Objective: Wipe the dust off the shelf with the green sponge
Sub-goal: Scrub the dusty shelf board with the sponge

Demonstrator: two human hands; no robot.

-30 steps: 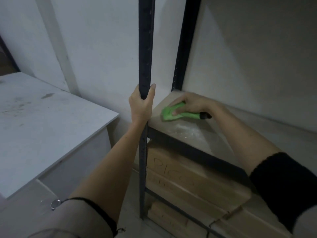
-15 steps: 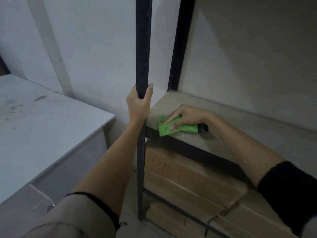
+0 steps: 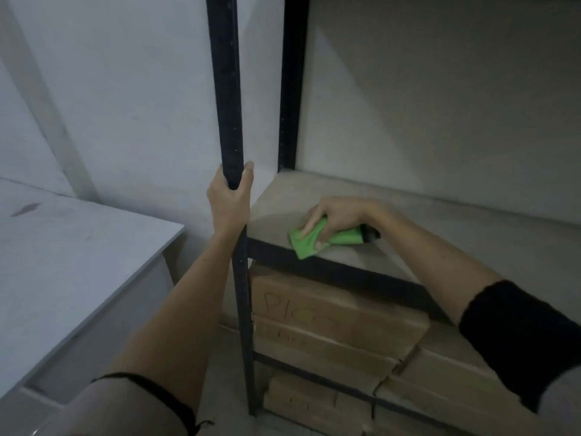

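Wiping in progress: your right hand (image 3: 341,215) presses the green sponge (image 3: 309,242) at the shelf (image 3: 424,234) front edge, frame centre; your left hand (image 3: 229,196) grips the upright post (image 3: 226,89). Next, likely sweep rightward across unwiped board.

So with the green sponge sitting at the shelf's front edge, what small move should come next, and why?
Probably slide the green sponge back along the brown wooden shelf board toward the right. The right hand presses it at the front-left edge, the board beyond looks unwiped, and the left hand steadies the black metal upright.
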